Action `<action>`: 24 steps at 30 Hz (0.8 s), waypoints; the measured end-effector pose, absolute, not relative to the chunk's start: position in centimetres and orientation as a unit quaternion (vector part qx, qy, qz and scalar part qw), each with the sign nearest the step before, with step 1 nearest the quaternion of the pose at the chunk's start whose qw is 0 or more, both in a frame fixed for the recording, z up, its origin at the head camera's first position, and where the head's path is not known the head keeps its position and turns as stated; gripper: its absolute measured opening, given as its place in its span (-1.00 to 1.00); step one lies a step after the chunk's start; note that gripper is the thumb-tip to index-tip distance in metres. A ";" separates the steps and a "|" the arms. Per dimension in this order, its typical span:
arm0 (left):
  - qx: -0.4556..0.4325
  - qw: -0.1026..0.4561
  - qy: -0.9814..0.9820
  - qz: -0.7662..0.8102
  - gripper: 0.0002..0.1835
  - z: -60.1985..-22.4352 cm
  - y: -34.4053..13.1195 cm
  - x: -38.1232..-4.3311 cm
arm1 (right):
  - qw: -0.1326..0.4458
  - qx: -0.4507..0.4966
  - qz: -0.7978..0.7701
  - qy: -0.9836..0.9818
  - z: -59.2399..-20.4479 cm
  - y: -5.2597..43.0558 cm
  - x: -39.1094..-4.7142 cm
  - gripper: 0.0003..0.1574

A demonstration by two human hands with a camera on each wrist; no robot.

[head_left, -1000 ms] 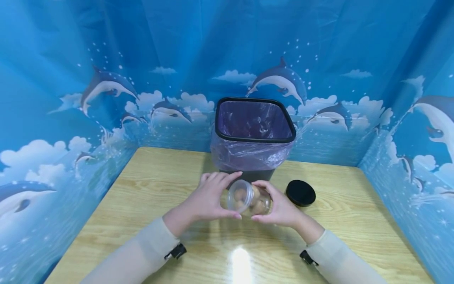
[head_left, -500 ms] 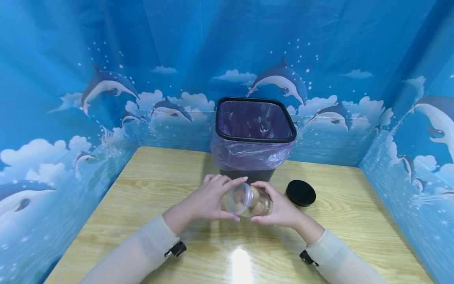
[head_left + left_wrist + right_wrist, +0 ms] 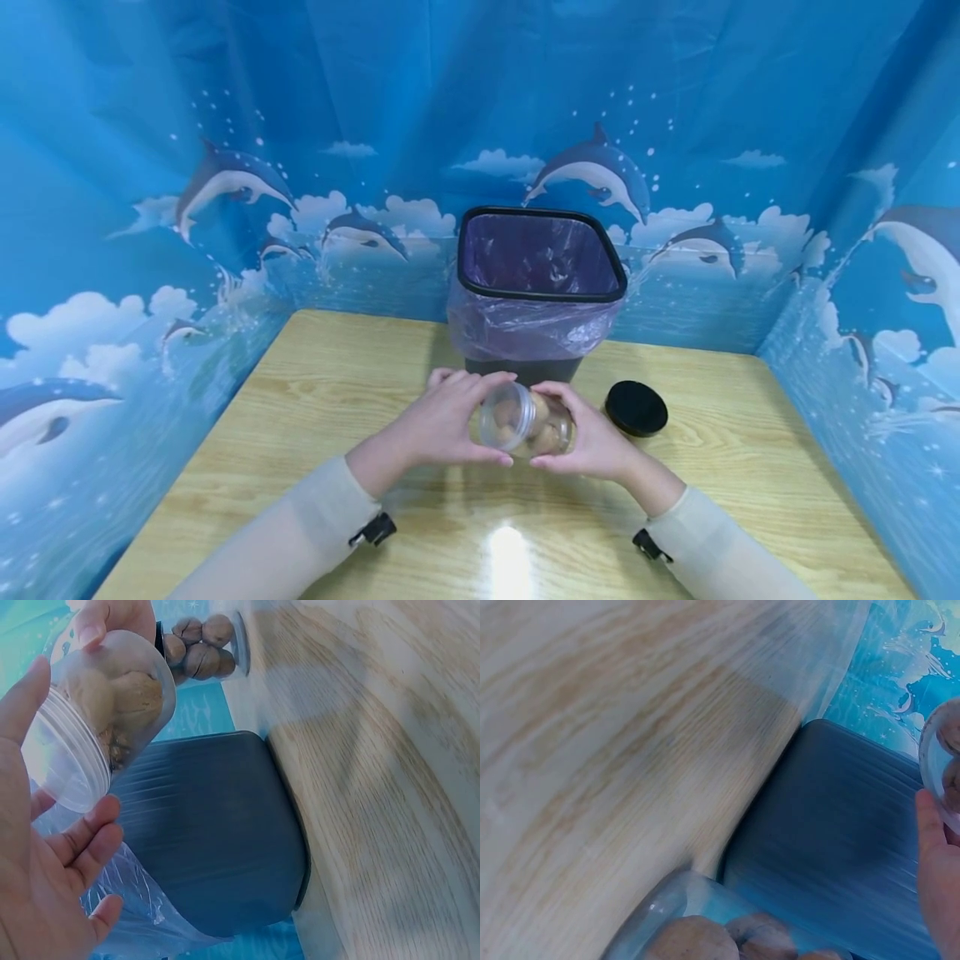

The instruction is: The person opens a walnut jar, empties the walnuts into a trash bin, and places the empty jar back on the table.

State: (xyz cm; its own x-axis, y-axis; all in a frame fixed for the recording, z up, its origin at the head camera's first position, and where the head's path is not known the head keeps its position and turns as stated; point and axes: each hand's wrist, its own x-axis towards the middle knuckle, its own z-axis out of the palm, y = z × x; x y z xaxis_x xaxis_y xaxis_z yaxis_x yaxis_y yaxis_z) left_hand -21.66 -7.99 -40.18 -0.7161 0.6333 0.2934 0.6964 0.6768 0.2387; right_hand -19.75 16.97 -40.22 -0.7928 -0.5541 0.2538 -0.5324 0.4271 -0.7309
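Just below frame centre, the right hand (image 3: 602, 443) grips a tilted, see-through walnut jar (image 3: 546, 423), its mouth facing left; the left hand (image 3: 441, 423) arches wide around that end, contact unclear.

a: what's being worn?
b: a left sleeve (image 3: 288, 533) and a right sleeve (image 3: 723, 546), both long, pale off-white and plain.
a: anything fastened there?
b: a small black left clip (image 3: 374, 529) near the sleeve's end, showing a silvery bit, and a similar right clip (image 3: 650, 544).
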 end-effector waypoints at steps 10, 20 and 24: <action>-0.332 0.089 -0.921 -0.185 0.14 -40.3 -7.5 -21.3 | 0.001 -0.322 -0.431 0.843 -40.4 17.0 -19.7 0.07; -0.289 0.092 -0.934 -0.190 0.09 -40.5 -6.9 -20.7 | -0.018 -0.326 -0.426 0.844 -40.4 17.1 -19.6 0.05; -0.274 0.104 -0.936 -0.196 0.07 -40.5 -6.7 -20.5 | -0.016 -0.324 -0.430 0.842 -40.4 17.1 -19.7 0.05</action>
